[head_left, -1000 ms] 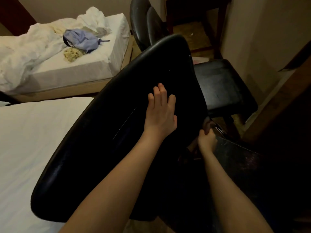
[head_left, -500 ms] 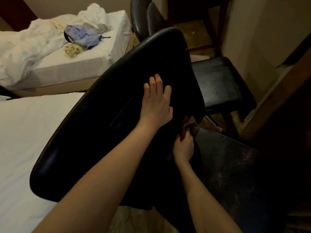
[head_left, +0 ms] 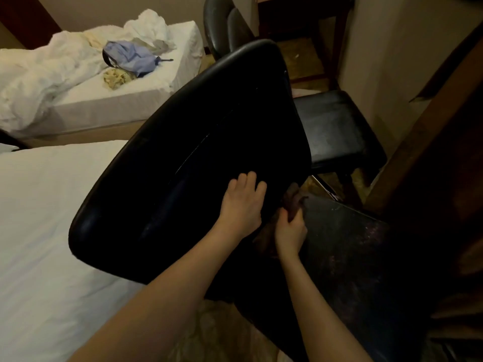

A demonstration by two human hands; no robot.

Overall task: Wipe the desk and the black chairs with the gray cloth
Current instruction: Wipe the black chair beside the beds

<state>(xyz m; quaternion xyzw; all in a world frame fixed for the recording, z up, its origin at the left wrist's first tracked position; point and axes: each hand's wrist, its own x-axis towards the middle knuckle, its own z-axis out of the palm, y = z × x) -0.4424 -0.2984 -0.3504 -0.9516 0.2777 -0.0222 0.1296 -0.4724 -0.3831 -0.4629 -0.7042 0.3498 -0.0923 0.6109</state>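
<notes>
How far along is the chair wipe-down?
Done: nothing shows as clearly finished. In hand: the left hand lies flat on the near chair's backrest, and the right hand grips the cloth at the crease above its seat, which looks speckled. Left: that seat, the second black chair behind, and the desk, whose top isn't in view.

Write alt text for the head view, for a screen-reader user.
The left hand rests on the backrest of a black chair while the right hand grips a cloth at the seat's edge. A second black chair stands behind, a white bed to the left.
</notes>
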